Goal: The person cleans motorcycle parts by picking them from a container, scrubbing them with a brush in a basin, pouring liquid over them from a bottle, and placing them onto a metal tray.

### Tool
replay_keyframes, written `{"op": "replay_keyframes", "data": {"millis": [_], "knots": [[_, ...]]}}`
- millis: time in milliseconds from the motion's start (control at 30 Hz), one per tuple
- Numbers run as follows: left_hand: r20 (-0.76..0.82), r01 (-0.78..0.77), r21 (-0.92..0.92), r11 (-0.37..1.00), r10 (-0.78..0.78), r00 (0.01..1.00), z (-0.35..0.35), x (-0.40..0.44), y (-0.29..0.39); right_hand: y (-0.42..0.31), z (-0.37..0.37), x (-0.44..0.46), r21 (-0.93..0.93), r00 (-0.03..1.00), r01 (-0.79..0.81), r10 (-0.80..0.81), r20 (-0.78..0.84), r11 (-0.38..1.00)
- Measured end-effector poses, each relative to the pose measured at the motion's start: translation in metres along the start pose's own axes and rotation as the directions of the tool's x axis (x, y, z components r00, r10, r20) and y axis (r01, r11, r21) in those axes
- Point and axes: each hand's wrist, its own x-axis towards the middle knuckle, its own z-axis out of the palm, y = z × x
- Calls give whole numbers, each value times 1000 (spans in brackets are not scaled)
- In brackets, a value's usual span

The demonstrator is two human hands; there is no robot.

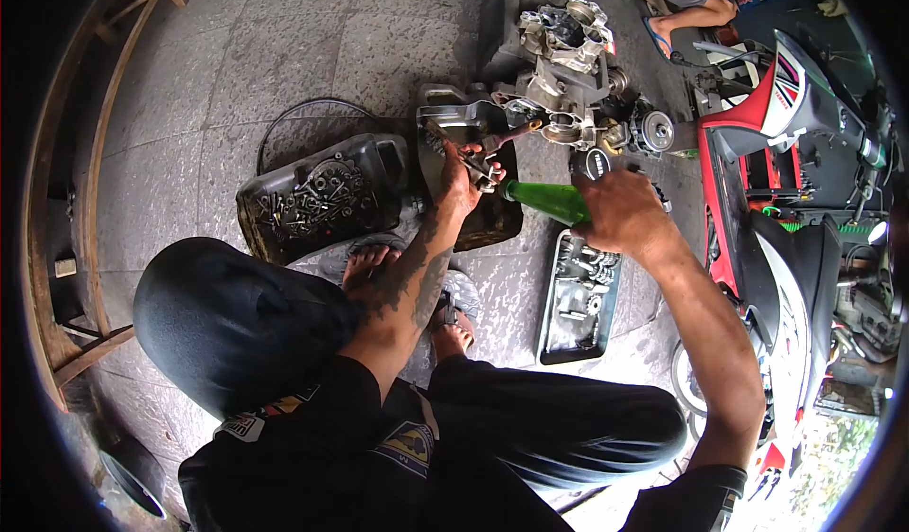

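Observation:
My left hand is closed round a small metal engine part and holds it over a black tray. My right hand grips a green glass bottle, tilted nearly flat with its neck toward the metal part. The mouth of the bottle is close to my left fingers; I cannot tell whether liquid flows out. A reddish-handled brush lies by the far part of the tray, its bristle end partly hidden.
Left of my hands, a black container holds bolts and gears. A tray of metal parts lies at the right. Engine casings stand ahead, a red and white motorcycle at the right, and another person's leg farther off.

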Motion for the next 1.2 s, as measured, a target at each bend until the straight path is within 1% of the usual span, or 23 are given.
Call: {"op": "replay_keyframes", "data": {"millis": [33, 67, 133, 200, 233, 267, 333, 367, 433, 467, 533, 567, 633, 767, 867, 933, 967, 1033, 1067, 1133, 1200], "knots": [[0, 1, -1, 1000, -1, 1000, -1, 0, -2, 0, 0, -1, 10, 1000, -1, 1, -4, 1000], [-35, -1, -8, 1000, 0, 999, -2, -1, -4, -2, -2, -2, 9, 1000, -1, 1, -5, 1000], [-71, -5, -14, 1000, 3, 998, -2, -2, -2, -7, -6, -4, -24, 989, -29, 33, 147, 999], [-124, -4, -92, 996, -8, 992, -3, -2, -4, -4, 5, -5, -6, 993, -14, 15, 115, 1000], [-156, -12, -99, 995, -4, 988, -4, -1, -6, -3, 9, -8, 11, 996, 5, -5, 84, 1000], [-152, -12, -99, 995, -4, 988, -4, 1, -6, -2, 11, -9, 8, 997, 2, -3, 82, 1000], [-208, 37, -181, 983, -75, 975, -7, 4, -5, -6, 7, -12, -21, 997, -31, 33, 67, 999], [-205, 37, -181, 983, -75, 976, -9, 5, -5, -7, 5, -12, -23, 997, -33, 34, 66, 999], [-140, 51, -214, 976, -82, 987, -6, 3, -3, -8, 2, -12, -10, 994, -71, 72, 85, 997], [-134, 51, -212, 976, -81, 988, -4, 3, -3, -8, 2, -10, -12, 994, -74, 75, 80, 997], [-116, 55, -243, 968, -85, 990, -1, 2, -2, -8, 3, -8, 10, 995, -27, 26, 95, 1000], [-118, 57, -240, 969, -87, 989, -1, 1, -2, -9, 4, -7, 14, 995, -28, 27, 95, 1000], [-107, 34, -217, 976, -58, 993, 3, -1, -2, -13, 5, -6, 14, 998, -54, 53, 39, 998], [-144, 22, -225, 974, -55, 988, 13, -8, 1, -13, 2, -5, -7, 995, -70, 70, 76, 998], [-111, 28, -200, 979, -52, 992, 4, -4, 1, -7, 0, -11, -10, 994, -64, 65, 82, 998], [-44, 29, -167, 986, -37, 998, 2, -6, 2, -2, 1, -15, -20, 998, -57, 58, 37, 998], [-48, 31, -169, 985, -39, 998, 2, -7, 1, 1, 2, -18, -20, 998, -56, 57, 41, 998], [-21, -8, -135, 991, 5, 1000, -4, -4, -2, 4, 3, -23, -6, 999, -52, 52, -11, 999], [-24, -8, -135, 991, 5, 1000, -8, -3, -3, 4, 1, -25, -5, 999, -51, 51, -9, 999], [0, 6, -174, 985, -6, 1000, -11, 0, -3, 4, -5, -29, 34, 998, -53, 52, 48, 998], [-15, -3, -178, 984, 0, 1000, -13, 2, -2, 6, 0, -31, 31, 999, -39, 38, 17, 999]]}}
